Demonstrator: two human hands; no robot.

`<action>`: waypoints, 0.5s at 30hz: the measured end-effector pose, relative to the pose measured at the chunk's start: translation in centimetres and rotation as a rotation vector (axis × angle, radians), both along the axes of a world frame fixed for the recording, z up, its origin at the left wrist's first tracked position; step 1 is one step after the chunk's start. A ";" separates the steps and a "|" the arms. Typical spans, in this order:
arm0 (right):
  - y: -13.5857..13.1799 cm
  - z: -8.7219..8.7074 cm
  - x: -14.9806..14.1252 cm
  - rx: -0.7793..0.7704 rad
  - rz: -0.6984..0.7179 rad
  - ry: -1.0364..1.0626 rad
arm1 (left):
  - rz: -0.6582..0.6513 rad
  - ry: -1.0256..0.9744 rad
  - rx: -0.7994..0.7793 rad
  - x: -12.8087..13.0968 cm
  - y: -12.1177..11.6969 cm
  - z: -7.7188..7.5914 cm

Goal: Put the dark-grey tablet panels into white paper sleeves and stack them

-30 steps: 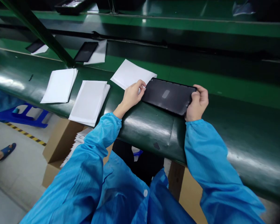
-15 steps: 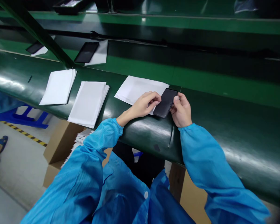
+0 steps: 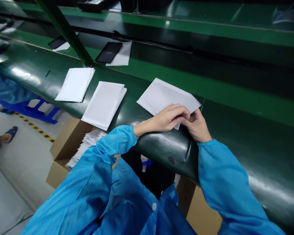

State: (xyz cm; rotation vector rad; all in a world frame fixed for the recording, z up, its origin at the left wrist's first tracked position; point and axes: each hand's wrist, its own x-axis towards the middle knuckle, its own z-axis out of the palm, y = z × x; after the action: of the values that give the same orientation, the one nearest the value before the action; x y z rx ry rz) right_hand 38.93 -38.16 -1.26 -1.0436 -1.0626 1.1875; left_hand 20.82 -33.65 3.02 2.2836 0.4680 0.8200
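Observation:
A flat white envelope [image 3: 168, 96] lies at an angle on the green belt, its right end lifted slightly. At its near right edge, my left hand [image 3: 170, 118] has thumb and fingers pinched together on the paper. My right hand [image 3: 198, 126] is closed round the right end, thumb in front, its fingertips partly hidden by the envelope. Both hands meet there and touch or nearly touch. No black device shows between them now; whatever is inside the envelope is hidden.
Two stacks of white envelopes, one nearer [image 3: 104, 104] and one farther [image 3: 74, 85], lie to the left. Beyond them are a black tablet-like device [image 3: 109, 52] on white paper and a slanting green post [image 3: 66, 31]. Below stands a carton [image 3: 66, 137] of envelopes. Another person's blue sleeve [image 3: 11, 85] is at far left.
The black device, held at the envelope's right end before, has gone out of sight, apparently into the envelope. My right hand has come in against my left. The view has shifted left.

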 end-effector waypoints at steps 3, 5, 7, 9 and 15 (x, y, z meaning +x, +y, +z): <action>0.3 -0.3 0.3 0.019 -0.069 0.012 | 0.001 -0.019 -0.041 0.0 0.0 0.0; 0.5 -0.4 0.6 -0.006 -0.125 0.043 | -0.026 -0.023 -0.055 -0.1 0.0 0.1; 0.7 -0.3 0.9 -0.039 -0.169 0.063 | -0.063 0.002 -0.059 -0.1 -0.1 0.2; 0.8 -0.1 0.9 -0.054 -0.168 0.049 | -0.094 0.038 -0.057 0.1 -0.4 0.2; 0.9 0.5 0.8 -0.067 -0.035 -0.035 | -0.168 0.102 0.050 0.7 -0.7 -0.7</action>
State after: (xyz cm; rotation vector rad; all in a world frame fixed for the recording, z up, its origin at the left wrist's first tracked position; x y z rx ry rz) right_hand 39.70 -37.31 -0.74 -1.1349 -1.0335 1.1874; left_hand 21.57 -34.38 2.37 2.3820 0.2984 0.6413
